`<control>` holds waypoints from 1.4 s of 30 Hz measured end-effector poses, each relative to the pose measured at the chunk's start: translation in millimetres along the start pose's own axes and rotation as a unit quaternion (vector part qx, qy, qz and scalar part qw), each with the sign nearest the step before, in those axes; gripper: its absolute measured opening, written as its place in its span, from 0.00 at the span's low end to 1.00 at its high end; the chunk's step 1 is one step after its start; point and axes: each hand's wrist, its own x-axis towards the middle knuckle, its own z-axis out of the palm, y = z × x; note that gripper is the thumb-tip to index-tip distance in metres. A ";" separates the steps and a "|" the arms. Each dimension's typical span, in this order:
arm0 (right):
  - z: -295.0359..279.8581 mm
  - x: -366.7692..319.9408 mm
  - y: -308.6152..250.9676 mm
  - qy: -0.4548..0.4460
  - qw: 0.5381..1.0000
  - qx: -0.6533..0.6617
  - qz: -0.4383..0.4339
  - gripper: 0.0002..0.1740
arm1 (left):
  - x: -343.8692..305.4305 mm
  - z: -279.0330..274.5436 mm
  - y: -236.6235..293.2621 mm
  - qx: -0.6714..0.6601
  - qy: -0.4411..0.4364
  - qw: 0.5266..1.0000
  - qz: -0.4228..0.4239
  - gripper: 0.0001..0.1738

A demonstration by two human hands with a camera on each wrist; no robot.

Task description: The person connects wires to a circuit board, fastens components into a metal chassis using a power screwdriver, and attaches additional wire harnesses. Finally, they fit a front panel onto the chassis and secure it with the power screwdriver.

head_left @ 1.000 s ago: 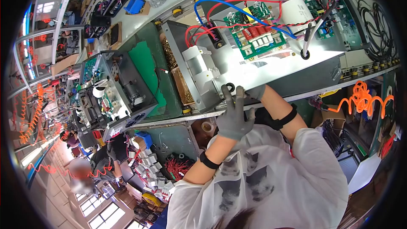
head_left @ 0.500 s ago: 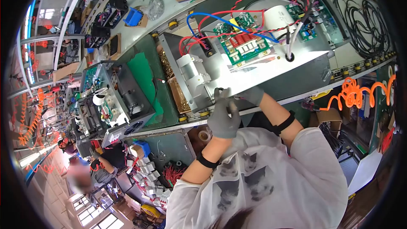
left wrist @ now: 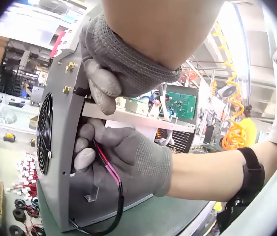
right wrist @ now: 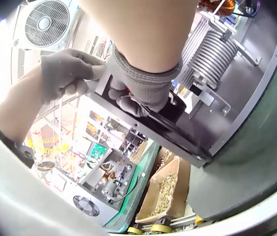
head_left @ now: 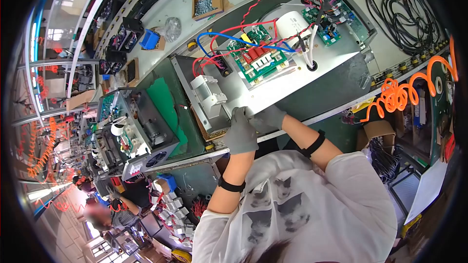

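Note:
In the head view, a grey metal chassis point(head_left: 302, 92) lies on the bench, with a bright plate point(head_left: 273, 90) carrying electronics. My gloved left hand point(head_left: 240, 134) is at the plate's front edge, fingertips over the spot by the white block point(head_left: 208, 95); what they hold is hidden. My right hand point(head_left: 270, 118) reaches below the plate, its fingertips hidden there in this view. The left wrist view shows that right hand point(left wrist: 123, 155) gripping a black-sleeved cable point(left wrist: 121, 199) with red and pink wires, inside the chassis beside the fan point(left wrist: 45, 132).
Behind the white block, a green circuit board point(head_left: 258, 58) and a white cylinder point(head_left: 292, 25) stand on the plate with looping wires. A second chassis point(head_left: 141, 126) stands to the left. Boxes of brass fasteners point(right wrist: 165, 191) sit by the bench edge. An orange coiled hose point(head_left: 395, 95) hangs right.
The chassis has shifted left and slightly down in the head view as the view moved. My left hand's fingers have drawn together over the dark grommet, which was visible earlier. My right hand stays below the plate edge.

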 end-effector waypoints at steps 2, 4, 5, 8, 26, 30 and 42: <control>3.3 3.2 -10.4 -0.004 0.994 0.097 0.040 0.21 | -3.3 5.1 -1.0 0.034 0.077 0.996 0.002 0.11; 18.2 5.5 -12.6 0.040 0.976 -0.201 -0.076 0.23 | 2.1 -9.5 14.5 0.039 0.081 0.996 -0.010 0.12; 18.5 5.7 -9.3 0.044 0.976 -0.199 -0.077 0.23 | 2.8 -15.0 20.3 0.042 0.084 0.995 -0.023 0.12; 17.7 -5.3 -50.9 0.033 0.999 0.000 0.029 0.22 | -1.4 -5.8 -2.6 0.061 0.068 0.995 0.047 0.15; 13.7 -11.4 -34.4 0.108 0.892 -0.411 -0.153 0.21 | 31.1 -121.8 -23.2 -0.141 0.393 0.898 0.140 0.08; 5.8 -29.7 -18.9 0.078 0.855 -0.508 -0.071 0.21 | 46.4 -153.9 -25.0 -0.210 0.468 0.839 0.180 0.11; 47.0 -38.3 -189.0 0.084 0.840 -0.469 -0.261 0.14 | 64.1 -184.6 41.1 -0.190 0.279 0.845 0.414 0.16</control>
